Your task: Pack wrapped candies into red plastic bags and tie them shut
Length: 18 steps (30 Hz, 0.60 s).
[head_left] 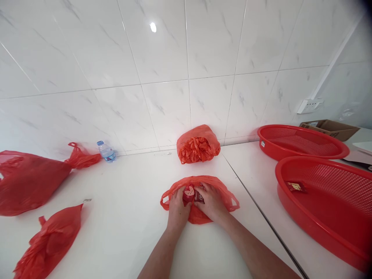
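Two-handed: w/ L grip (178,204) curled round red pkt (188,192), R grip (213,200) round brown pkt (199,196), keep flat inside bag (200,217).

White tabletop (122,217), red plastic bags (200,219), water bottle (107,152), two red mesh baskets (337,209)

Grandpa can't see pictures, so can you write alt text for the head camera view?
Left hand and right hand reach into an open red plastic bag on a white table, each at a small packet. Behind it sits a bundled red bag; two red baskets stand to the right.
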Available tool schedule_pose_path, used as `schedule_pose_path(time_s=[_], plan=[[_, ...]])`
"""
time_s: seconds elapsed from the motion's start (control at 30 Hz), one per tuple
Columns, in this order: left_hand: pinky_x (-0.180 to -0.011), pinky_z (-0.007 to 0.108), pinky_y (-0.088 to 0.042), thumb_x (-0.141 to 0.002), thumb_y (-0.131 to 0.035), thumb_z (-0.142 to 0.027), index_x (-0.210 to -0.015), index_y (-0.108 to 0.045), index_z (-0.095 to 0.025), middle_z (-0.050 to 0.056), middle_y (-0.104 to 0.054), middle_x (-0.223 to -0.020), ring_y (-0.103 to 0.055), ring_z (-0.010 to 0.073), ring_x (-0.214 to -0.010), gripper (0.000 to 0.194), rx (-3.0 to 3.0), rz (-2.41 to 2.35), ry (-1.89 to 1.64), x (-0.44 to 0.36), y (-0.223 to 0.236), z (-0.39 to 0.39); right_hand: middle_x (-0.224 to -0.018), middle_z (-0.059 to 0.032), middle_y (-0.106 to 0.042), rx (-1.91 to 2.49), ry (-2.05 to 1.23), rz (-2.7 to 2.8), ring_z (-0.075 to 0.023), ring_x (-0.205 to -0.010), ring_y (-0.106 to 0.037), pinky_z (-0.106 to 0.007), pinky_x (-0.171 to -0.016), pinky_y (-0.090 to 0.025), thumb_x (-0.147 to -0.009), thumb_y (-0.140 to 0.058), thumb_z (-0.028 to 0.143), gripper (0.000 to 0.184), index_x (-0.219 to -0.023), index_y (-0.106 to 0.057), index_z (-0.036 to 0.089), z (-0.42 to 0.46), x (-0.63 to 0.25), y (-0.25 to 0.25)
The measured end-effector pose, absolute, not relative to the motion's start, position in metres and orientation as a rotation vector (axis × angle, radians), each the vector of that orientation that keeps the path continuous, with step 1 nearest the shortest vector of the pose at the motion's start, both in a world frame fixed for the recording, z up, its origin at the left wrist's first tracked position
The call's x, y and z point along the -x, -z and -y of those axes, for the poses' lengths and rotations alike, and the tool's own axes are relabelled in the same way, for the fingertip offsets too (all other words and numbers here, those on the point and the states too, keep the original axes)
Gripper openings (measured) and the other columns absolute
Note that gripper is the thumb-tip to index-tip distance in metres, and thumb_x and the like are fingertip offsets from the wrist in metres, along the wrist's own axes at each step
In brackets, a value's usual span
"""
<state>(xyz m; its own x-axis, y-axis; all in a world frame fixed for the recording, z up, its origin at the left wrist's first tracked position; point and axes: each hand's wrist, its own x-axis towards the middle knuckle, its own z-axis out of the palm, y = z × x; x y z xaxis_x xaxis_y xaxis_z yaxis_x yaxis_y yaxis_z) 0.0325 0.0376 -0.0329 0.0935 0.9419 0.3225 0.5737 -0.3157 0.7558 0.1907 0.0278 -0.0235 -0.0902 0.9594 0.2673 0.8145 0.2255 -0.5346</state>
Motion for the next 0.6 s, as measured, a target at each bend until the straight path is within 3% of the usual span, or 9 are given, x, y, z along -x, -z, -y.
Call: schedule_pose_path(time_s=[0.6], plan=[[-0.096, 0.043, -0.041, -0.069, -0.054, -0.008, -0.121, -0.050, -0.026, 0.005, -0.057, -0.119, -0.050, 0.0242, -0.114, 0.055, -1.956, -1.522, -1.100, -0.0329, 0.0308, -0.0362, -0.134, -0.0025, -0.044, 1.617, -0.311, 1.977, -0.0255, -0.121, -0.039, -0.039, -0.100, -0.032, -0.074, -0.061, 0.025, 0.051, -0.124, -0.053, 0.033, -0.0285, -0.1925, 0.0261]])
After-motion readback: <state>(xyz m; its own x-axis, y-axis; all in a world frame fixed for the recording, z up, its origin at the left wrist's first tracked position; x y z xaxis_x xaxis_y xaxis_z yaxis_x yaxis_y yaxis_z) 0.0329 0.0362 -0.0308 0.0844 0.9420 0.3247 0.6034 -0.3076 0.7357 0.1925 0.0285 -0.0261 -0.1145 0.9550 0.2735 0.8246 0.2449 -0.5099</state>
